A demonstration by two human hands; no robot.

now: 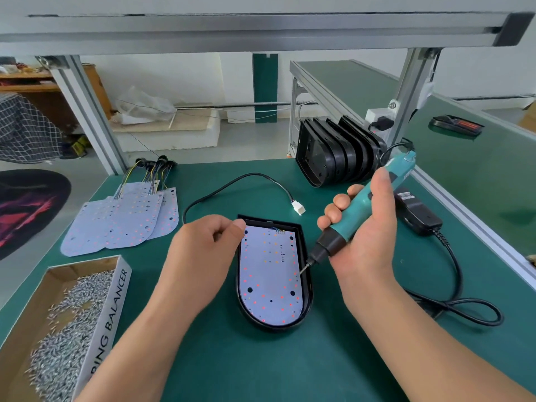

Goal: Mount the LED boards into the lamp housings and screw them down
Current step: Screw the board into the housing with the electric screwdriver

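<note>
A black lamp housing (308, 256) lies at the middle of the green table with a white LED board (269, 274) seated inside it. My right hand (365, 227) grips a teal electric screwdriver (359, 211), tilted so that its bit touches the board's right edge. My left hand (203, 250) sits at the housing's upper left corner with its fingers curled and thumb against forefinger; whether it pinches a screw is hidden. The housing's black cable with a white connector (298, 208) curls behind it.
Several loose LED boards (121, 219) with wires lie at the left. A cardboard box of screws (61, 329) stands at the front left. A row of black housings (333, 158) leans at the back right. The screwdriver's power adapter (417, 213) and cable lie at the right.
</note>
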